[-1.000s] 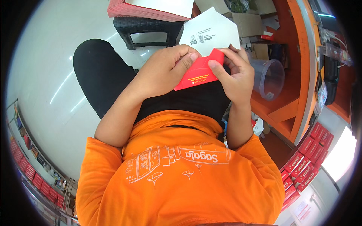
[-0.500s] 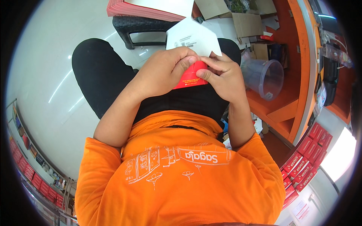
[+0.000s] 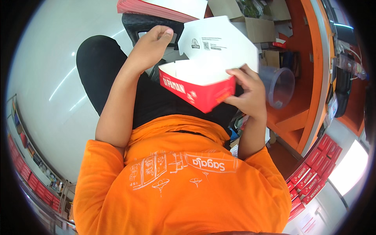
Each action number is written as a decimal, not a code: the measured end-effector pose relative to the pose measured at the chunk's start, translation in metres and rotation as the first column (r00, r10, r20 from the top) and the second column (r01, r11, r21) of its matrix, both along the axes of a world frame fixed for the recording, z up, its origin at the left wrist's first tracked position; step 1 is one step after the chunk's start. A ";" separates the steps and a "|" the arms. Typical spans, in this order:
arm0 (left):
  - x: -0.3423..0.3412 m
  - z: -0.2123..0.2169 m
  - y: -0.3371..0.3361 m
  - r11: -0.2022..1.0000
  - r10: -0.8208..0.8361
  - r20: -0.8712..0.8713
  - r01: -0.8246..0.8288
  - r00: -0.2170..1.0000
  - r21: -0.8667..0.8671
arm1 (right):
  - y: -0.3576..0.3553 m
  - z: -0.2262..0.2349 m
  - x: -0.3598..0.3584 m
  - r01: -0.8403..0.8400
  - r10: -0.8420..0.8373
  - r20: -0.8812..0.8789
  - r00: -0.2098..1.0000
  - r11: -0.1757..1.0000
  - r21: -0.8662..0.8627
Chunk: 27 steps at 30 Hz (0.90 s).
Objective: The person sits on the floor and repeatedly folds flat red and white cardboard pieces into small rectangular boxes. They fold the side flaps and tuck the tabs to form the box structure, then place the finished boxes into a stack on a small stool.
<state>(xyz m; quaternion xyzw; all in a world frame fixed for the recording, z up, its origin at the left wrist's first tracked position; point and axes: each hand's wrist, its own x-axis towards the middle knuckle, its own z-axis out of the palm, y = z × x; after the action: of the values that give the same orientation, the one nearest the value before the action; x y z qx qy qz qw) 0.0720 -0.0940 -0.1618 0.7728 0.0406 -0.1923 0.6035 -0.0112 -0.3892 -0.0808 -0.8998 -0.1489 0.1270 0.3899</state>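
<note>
A red and white cardboard food box (image 3: 184, 88) is tilted above my lap. Its white lid (image 3: 219, 39) stands raised at the far side, with small dark print inside, and its walls are folded up. My right hand (image 3: 248, 90) grips the box by its right end, thumb on the red outside and fingers at the rim. Apart from the box, beyond its left corner, is my left hand (image 3: 154, 43). Its thumb lies close against the curled index finger, and no object shows in it; the other fingers are partly hidden.
A stack of flat red-edged card sheets (image 3: 160, 9) lies on a black plastic stool (image 3: 135, 23) ahead. To the right are an opened cardboard carton (image 3: 260, 29), a clear plastic tub (image 3: 284, 88) and an orange shelf (image 3: 290, 119). Red boxes (image 3: 313, 172) are stacked at lower right.
The box has come up off my lap and turned, so its inside and a red side now show. My left hand has let go and moved left; my right hand has shifted to its right end.
</note>
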 end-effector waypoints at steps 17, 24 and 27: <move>0.002 -0.003 -0.001 0.787 -0.185 -0.042 0.122 0.982 -0.605 | -0.043 -0.011 -0.004 0.310 -0.292 -0.104 0.951 0.902 0.300; -0.002 -0.023 -0.010 0.697 -0.110 0.049 0.112 0.993 -0.709 | -0.038 -0.027 -0.011 0.343 -0.247 -0.256 0.934 0.819 0.461; -0.006 -0.018 -0.012 0.737 -0.142 0.027 0.124 0.989 -0.665 | -0.045 -0.039 -0.016 0.394 -0.205 -0.372 0.905 0.734 0.553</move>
<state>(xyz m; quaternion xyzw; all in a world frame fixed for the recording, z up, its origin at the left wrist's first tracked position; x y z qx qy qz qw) 0.0659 -0.1058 -0.1802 0.5058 -0.0782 -0.2467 0.8229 -0.0270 -0.4342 -0.1196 -0.7065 0.0243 0.1347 0.6944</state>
